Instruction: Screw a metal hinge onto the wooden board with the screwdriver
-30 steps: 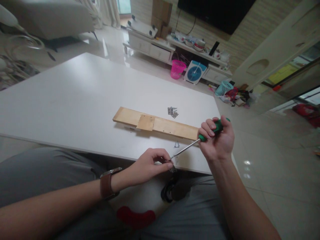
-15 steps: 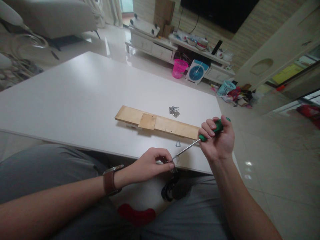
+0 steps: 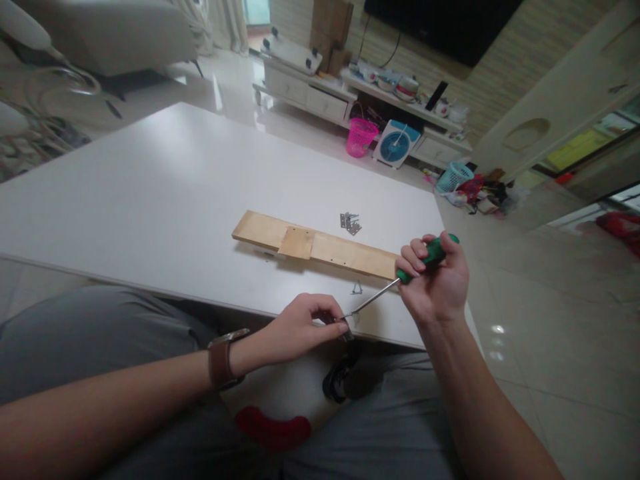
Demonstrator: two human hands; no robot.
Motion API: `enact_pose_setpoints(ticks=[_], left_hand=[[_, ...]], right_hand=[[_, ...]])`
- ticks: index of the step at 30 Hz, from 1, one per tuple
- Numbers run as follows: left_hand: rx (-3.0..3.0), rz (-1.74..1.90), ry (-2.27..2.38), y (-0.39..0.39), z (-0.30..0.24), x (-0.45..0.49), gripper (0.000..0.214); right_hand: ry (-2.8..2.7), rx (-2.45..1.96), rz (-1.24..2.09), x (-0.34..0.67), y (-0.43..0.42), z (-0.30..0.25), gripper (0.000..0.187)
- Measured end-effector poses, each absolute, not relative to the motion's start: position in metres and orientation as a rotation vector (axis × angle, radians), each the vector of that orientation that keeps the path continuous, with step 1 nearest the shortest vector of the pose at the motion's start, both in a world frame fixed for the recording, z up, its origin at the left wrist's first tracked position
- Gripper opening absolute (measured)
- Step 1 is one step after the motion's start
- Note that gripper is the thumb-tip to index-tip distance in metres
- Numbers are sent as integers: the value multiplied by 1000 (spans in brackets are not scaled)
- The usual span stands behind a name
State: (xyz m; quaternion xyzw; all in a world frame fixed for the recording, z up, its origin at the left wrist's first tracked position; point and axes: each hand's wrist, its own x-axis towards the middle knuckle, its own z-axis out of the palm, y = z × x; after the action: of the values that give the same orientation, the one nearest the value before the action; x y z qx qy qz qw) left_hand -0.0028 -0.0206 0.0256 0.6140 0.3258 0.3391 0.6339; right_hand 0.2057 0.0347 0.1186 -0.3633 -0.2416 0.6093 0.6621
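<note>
You grip a green-handled screwdriver with a slim steel shaft (image 3: pixel 400 275), slanted down-left over the table's near edge, its tip meeting a small silvery metal fitting (image 3: pixel 344 327) pinched at your fingertips; its exact shape is unclear.

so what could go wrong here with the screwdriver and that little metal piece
1. The green-handled screwdriver in the right hand has its tip against the small metal piece pinched by the left hand; a slip could jab those fingertips.
2. The piece sits at the white table's near edge, so it could drop to the floor.
</note>
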Motion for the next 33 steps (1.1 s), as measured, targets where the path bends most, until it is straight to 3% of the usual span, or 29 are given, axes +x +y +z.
enact_pose_setpoints(ticks=[11, 22, 33], left_hand=[[1384, 798, 760, -20, 25, -3, 20], [1320, 842, 812, -19, 27, -1, 21], [1272, 872, 883, -14, 16, 2, 24]], right_hand=[[-543, -785, 1356, 210, 34, 115, 14], [-537, -809, 1310, 204, 33, 114, 13], [-675, -952, 1228, 205, 40, 101, 38]])
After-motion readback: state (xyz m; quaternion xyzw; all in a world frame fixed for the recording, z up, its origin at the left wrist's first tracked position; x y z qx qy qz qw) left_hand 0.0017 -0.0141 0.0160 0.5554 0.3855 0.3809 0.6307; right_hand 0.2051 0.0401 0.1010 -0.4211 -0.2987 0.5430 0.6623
